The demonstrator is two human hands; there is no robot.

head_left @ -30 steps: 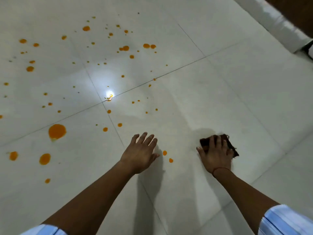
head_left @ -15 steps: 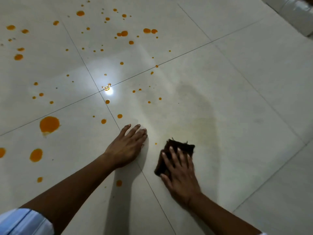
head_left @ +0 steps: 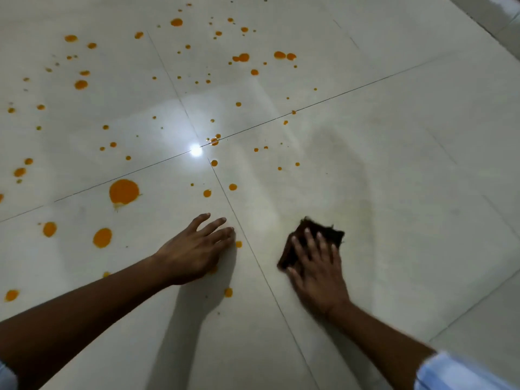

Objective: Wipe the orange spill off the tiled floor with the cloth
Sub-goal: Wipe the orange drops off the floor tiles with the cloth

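So I'm kneeling over the tiled floor [head_left: 394,136] with my right hand [head_left: 318,274] pressing flat on the dark cloth [head_left: 315,235], fingers [head_left: 308,240] spread wide over it rather than clenched, because a flat palm is giving me more contact and more push than bunching it up would. The cloth is sitting just right of the grout line, at about 5 o'clock from the bright light glare [head_left: 195,150]. My right hand is a bit blurry, so I can't say for sure whether the thumb is hooking the cloth's edge or just lying on it.

My left hand [head_left: 194,251] is holding nothing, palm down on the tile with the fingers loosely open, basically propping my weight while I'm leaning in. There's a small orange drop [head_left: 238,244] right at my fingertips and another drop [head_left: 228,292] near my wrist at 6 o'clock.

The tile out at 3 o'clock is looking smeary but free of spots, so I'm guessing that side's handled. Most of the orange spill [head_left: 123,191] is lying from 9 round to 12 o'clock, the biggest blob near 9, so I'm thinking the cloth needs to be heading left across the grout line next.
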